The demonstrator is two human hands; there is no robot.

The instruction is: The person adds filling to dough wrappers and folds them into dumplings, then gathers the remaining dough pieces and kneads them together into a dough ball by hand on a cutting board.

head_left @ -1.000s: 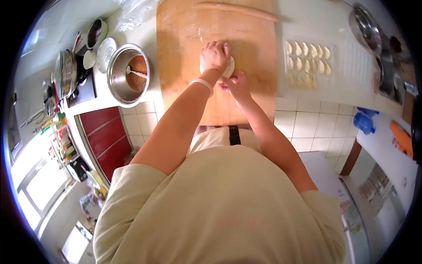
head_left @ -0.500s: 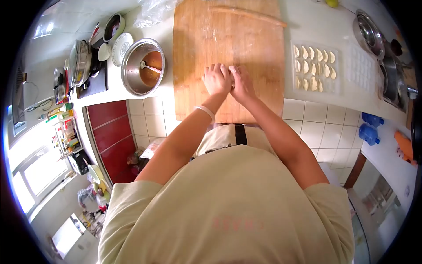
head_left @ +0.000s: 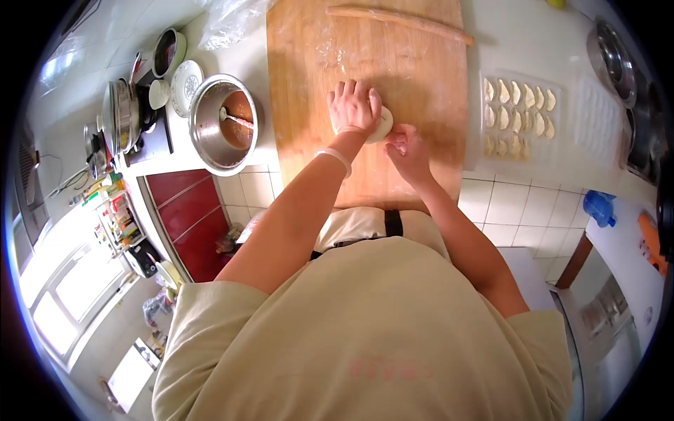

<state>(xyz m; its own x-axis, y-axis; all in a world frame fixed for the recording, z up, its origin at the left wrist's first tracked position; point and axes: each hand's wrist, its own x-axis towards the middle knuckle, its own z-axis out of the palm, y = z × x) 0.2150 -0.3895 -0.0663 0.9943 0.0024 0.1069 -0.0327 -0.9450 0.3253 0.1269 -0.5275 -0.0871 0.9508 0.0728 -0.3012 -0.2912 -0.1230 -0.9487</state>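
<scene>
A pale lump of dough (head_left: 382, 126) lies on the wooden board (head_left: 309, 161), partly hidden by my left hand. My left hand (head_left: 354, 109) lies over the dough's left side with its fingers stretched forward. Close to the dough's right edge is my right hand (head_left: 409, 151), its fingers loosely bent and the thumb apart from them. I see nothing held in it. A wooden rolling pin (head_left: 400, 20) rests across the far end of the board.
On the left stands a metal bowl (head_left: 199, 137) of reddish-brown mixture with a spoon (head_left: 235, 119) in it. A plate (head_left: 187, 88) and pans are beyond it. Several dumplings (head_left: 516, 95) sit in rows on a plastic tray (head_left: 554, 151) to the right.
My hands were together over the dough; now they are apart. My right hand has moved right and nearer to me, and more of the dough shows. The camera view has shifted slightly.
</scene>
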